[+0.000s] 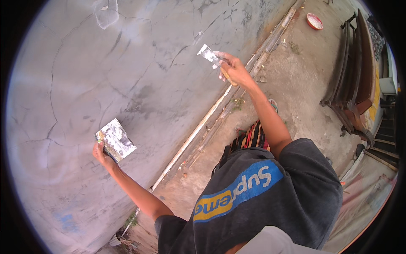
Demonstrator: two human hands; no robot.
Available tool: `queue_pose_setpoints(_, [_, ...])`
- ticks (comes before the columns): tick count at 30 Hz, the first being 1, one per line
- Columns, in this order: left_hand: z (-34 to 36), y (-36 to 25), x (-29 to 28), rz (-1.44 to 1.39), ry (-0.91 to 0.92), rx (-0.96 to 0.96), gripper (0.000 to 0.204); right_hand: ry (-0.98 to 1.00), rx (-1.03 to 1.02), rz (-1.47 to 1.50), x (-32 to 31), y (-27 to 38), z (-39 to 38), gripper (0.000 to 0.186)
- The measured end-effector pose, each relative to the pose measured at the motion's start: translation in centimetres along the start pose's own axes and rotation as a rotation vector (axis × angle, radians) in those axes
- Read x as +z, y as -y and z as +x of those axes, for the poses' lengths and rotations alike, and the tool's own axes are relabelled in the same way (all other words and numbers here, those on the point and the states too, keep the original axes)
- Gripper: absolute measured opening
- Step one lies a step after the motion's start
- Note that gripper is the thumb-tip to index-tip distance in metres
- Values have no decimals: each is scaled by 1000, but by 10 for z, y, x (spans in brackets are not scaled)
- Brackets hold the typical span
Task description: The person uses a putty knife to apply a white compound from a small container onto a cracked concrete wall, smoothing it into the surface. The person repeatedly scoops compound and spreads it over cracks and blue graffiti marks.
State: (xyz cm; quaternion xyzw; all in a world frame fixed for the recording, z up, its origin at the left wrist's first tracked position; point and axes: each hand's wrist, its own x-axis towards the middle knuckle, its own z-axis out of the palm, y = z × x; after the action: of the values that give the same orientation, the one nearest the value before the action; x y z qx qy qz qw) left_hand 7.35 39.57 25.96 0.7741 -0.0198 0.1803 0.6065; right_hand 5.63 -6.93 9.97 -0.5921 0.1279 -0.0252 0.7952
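Observation:
My left hand (101, 153) grips the edge of a flat, squarish board (116, 140) smeared with white filler paste, held out in front of the grey wall. In my right hand (233, 70) is a putty knife (208, 54), its blade coated with white paste and its wooden handle partly covered by my palm. White smears mark the fingers of this hand. The blade points up and left toward the cracked wall (139, 55); whether it touches the surface I cannot tell. A small white patch (198, 37) lies on a crack just above the blade.
A pale pipe (192, 135) runs along the foot of the wall. On the dirt-streaked floor (300, 89) stands a red basin (314, 21) with white contents, far right. A dark wooden bench (353, 72) stands at the right. A larger whitish patch (105, 13) marks the upper wall.

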Motion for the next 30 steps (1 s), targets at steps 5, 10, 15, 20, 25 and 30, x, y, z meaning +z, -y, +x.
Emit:
queue_pose_setpoints(5, [0,2,-2,25,-13,2,20,-22,16,-277,-26,34,10,46])
queue_pose_setpoints(10, [0,5,-3,13,-43,48,18,138,20,-424,-37,61,29,48])
queue_pose_setpoints(15, [-2,2,2,-8,-18,39,17,293,-13,-697,-40,79,34,35])
queue_pose_setpoints(20, [1,13,-9,-9,50,72,16,268,64,-845,-43,92,46,25])
queue_pose_setpoints(25, [1,15,-9,-22,33,52,15,261,143,-802,-35,99,50,32])
queue_pose_setpoints(30, [-2,4,-1,-22,34,-6,16,278,92,-567,-21,103,22,41])
